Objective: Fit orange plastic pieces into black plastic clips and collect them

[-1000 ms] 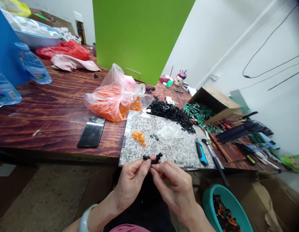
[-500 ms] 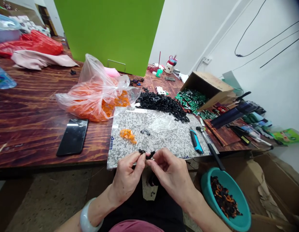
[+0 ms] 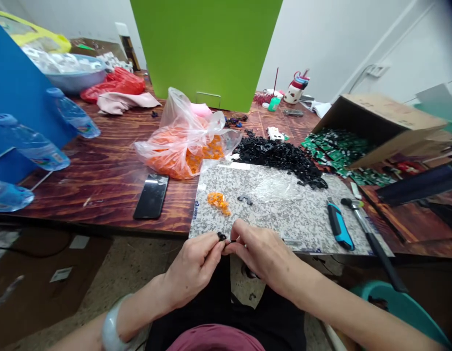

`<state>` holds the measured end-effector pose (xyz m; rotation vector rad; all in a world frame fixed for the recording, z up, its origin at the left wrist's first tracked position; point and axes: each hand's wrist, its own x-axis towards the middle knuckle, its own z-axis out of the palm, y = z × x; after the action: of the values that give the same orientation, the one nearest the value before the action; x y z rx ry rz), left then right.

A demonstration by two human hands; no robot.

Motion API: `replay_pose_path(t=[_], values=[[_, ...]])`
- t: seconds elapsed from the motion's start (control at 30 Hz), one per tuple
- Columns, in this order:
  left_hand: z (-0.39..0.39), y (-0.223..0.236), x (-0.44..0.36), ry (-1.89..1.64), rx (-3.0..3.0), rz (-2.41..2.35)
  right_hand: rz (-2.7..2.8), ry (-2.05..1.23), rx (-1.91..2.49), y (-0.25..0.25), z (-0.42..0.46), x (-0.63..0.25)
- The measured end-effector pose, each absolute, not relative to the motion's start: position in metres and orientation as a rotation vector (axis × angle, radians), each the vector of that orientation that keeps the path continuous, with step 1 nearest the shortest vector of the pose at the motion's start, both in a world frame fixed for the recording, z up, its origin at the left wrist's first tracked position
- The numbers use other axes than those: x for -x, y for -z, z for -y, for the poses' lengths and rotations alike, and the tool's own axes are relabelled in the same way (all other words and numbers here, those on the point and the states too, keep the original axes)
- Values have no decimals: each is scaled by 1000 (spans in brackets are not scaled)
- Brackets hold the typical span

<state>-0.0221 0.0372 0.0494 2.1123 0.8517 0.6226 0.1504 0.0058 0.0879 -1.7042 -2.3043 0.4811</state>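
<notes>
Close together at the front edge of the speckled board [image 3: 240,224], my left hand [image 3: 193,261] and my right hand [image 3: 262,251] both pinch one small black plastic part [image 3: 222,236]. My fingers cover most of it, so its full shape is hidden. On the board just beyond lie a small pile of orange plastic pieces [image 3: 218,202], a single black curved piece [image 3: 245,199] and a spread of thin clear strands [image 3: 275,189]. A heap of black plastic parts [image 3: 280,156] rests along the board's far edge.
A clear bag of orange pieces [image 3: 178,156] and a phone [image 3: 151,196] lie left of the board. To the right are a blue-black utility knife [image 3: 339,225], a hammer-like tool [image 3: 374,243], a cardboard box [image 3: 390,114] spilling green pieces, and a teal basin [image 3: 412,304] below.
My view has swung left, so the table things appear farther right and water bottles show at left. My right fingers have closed in over the black part, covering more of it.
</notes>
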Motion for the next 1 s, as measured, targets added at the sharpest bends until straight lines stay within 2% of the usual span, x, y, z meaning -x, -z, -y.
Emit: replay_pose_path(t=[0.17,0.33,0.6,1.0], values=[[-45,-66,39,-474,-2028,-815,2489,-413,1410,-85,-14,-153],[-52,-57,42,-514,-1573,-852,2234,-350,1282,-59,-19,-155],[-56,-26,29,-634,-1328,-922,1624,-771,1455,-38,-7,-143],[-56,-25,30,-605,-1486,-897,1332,-1204,1431,-36,-9,-139]])
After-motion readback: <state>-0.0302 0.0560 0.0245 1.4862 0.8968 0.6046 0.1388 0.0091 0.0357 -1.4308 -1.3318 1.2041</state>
